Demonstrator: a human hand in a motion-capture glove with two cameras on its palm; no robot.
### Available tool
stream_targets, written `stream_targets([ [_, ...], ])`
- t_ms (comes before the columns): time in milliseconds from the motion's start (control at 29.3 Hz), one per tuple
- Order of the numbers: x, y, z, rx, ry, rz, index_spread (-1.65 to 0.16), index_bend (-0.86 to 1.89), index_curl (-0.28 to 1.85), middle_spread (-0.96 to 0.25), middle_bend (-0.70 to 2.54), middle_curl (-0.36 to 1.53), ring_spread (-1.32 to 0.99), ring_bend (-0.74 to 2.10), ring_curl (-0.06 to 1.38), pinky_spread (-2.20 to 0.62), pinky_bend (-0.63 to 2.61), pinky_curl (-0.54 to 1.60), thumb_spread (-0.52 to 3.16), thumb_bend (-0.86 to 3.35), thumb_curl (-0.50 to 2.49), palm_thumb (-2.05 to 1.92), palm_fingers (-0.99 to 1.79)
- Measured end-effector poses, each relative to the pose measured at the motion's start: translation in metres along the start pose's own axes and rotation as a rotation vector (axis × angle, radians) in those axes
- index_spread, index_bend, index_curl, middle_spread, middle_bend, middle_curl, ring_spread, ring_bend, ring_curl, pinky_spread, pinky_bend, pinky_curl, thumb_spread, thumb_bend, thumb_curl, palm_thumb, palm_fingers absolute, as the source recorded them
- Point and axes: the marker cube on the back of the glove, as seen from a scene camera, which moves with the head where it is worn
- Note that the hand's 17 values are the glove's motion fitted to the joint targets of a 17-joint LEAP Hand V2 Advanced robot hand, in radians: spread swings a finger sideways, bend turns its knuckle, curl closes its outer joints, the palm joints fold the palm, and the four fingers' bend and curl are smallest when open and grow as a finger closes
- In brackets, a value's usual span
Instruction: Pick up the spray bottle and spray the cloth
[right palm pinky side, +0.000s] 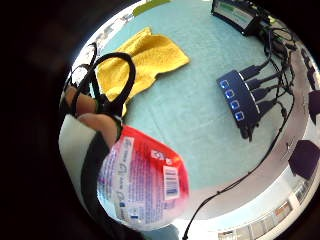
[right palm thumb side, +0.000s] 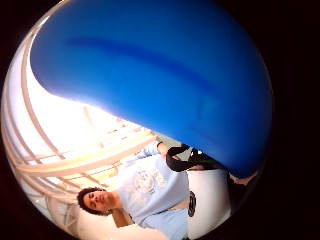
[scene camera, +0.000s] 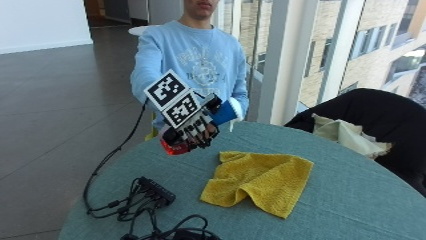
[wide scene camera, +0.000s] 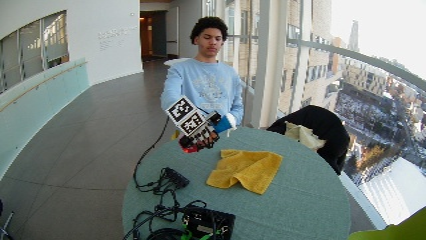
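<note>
Fingers (scene camera: 193, 134) of right hand (scene camera: 190, 131) curled round bottle (scene camera: 174, 145), raised off tabletop (scene camera: 346, 200), blue head toward cloth (scene camera: 259, 181), likely readying spray.

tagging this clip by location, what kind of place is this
Probably an upper-floor corridor or lounge in an office or campus building: tall windows overlook city buildings, a long curved hallway runs behind, and a round table carries a yellow cloth and a cabled hub.
</note>
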Motion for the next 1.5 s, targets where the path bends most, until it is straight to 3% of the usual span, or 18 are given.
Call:
stream_targets([
  [648,-0.015,-0.003,0.004,0.019,0.008,-0.039,-0.21,0.13,0.35,-0.08,0.39,0.47,-0.07,0.55,0.40,-0.02,0.35,0.38,0.81,-0.03,0.61,0.85,1.18],
  [989,-0.106,-0.020,0.018,0.261,-0.259,-0.335,-0.21,0.13,0.35,-0.08,0.39,0.47,-0.07,0.55,0.40,-0.03,0.35,0.38,0.82,-0.03,0.62,0.84,1.17],
  [1296,-0.203,-0.053,0.083,0.328,-0.426,-0.545,-0.21,0.13,0.35,-0.09,0.38,0.47,-0.06,0.55,0.40,-0.02,0.35,0.38,0.82,-0.03,0.62,0.84,1.17],
  [1501,-0.250,-0.073,0.126,0.393,-0.546,-0.605,-0.21,0.13,0.35,-0.10,0.38,0.47,-0.06,0.54,0.39,-0.02,0.35,0.38,0.82,-0.03,0.62,0.84,1.16],
])
